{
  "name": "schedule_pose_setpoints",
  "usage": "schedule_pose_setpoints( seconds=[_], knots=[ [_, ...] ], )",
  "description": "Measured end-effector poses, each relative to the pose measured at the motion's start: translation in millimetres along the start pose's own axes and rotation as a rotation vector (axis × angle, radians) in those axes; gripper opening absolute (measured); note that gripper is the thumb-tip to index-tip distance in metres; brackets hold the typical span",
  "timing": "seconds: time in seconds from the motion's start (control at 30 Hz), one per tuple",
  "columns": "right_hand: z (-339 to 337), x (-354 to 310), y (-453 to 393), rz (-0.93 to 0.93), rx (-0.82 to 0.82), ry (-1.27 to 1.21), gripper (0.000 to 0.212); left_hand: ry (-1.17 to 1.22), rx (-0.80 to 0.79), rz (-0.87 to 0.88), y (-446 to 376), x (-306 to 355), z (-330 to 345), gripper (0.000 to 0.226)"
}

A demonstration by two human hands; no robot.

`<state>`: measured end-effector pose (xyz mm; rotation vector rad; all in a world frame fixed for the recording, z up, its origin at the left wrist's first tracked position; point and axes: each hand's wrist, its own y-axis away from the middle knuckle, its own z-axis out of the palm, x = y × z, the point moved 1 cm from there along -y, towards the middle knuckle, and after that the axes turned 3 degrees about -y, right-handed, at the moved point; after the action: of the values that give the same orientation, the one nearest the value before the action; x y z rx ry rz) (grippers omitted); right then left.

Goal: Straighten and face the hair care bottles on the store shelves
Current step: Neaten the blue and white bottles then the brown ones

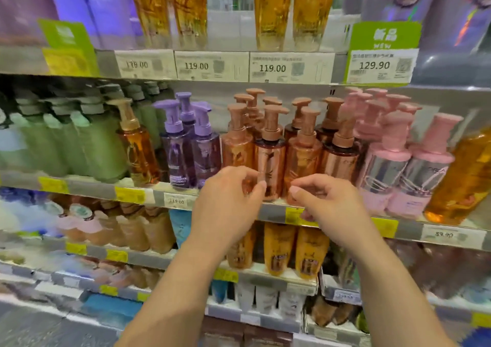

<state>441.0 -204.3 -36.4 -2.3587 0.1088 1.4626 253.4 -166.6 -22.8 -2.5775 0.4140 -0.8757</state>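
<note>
Copper bottle (269, 160), label seemingly unreadable; tag (272, 68) reads 119.00.

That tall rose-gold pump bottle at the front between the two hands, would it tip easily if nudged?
Probably, if pushed high: the rose-gold pump bottle is tall and narrow, with a long pump on top. Its glossy, mirror-like surface looks slippery. It seems rigid, and close neighbours either side might catch it. The left hand and right hand are near its base, the steadier place to turn it.

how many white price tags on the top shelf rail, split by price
119.00 tags: 3
129.90 tag: 1
total: 4
</note>
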Motion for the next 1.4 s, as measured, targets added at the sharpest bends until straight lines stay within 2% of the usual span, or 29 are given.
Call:
schedule_pose_setpoints(
  seconds=[0.13,0.3,0.4,0.53,0.63,0.73,0.9,1.0,1.17,1.3,1.4],
  knots=[
    [17.4,-1.0,9.9,0.054,0.078,0.008,0.002,0.015,-0.064,0.057,-10.9,-18.1,-4.7,0.023],
    [6.8,-9.7,18.4,0.146,0.196,0.055,0.009,0.090,-0.081,0.135,-24.4,-17.0,1.0,0.024],
    [-5.1,-14.3,10.4,0.172,0.254,0.115,0.031,0.096,-0.068,0.160,-37.1,-8.0,5.9,0.030],
    [-12.7,-24.4,-15.8,0.128,0.237,0.370,0.063,0.024,-0.059,0.170,-59.9,-2.3,11.6,0.061],
    [-7.2,-32.3,-39.4,0.067,0.221,0.499,0.077,-0.027,-0.086,0.172,-75.1,-3.8,13.7,0.071],
    [0.5,-32.1,-61.2,0.105,0.165,0.571,0.084,-0.072,-0.124,0.194,-84.8,-3.9,16.9,0.082],
    [1.2,-26.6,-78.4,0.154,0.121,0.651,0.063,-0.091,-0.200,0.174,-94.8,3.0,29.8,0.090],
    [1.9,-29.7,-73.0,0.094,0.141,0.659,0.065,-0.136,-0.221,0.161,-100.0,7.7,33.7,0.083],
    [-1.7,-36.3,-53.6,0.018,0.135,0.518,0.066,-0.179,-0.176,0.142,-105.5,15.5,35.5,0.056],
    [-15.4,-52.6,-39.4,-0.024,0.199,0.404,0.057,-0.171,-0.149,0.156,-108.0,19.9,34.3,0.065],
    [-33.5,-66.0,-29.1,-0.028,0.238,0.304,0.058,-0.115,-0.161,0.144,-108.6,24.5,34.3,0.065]
  ],
)
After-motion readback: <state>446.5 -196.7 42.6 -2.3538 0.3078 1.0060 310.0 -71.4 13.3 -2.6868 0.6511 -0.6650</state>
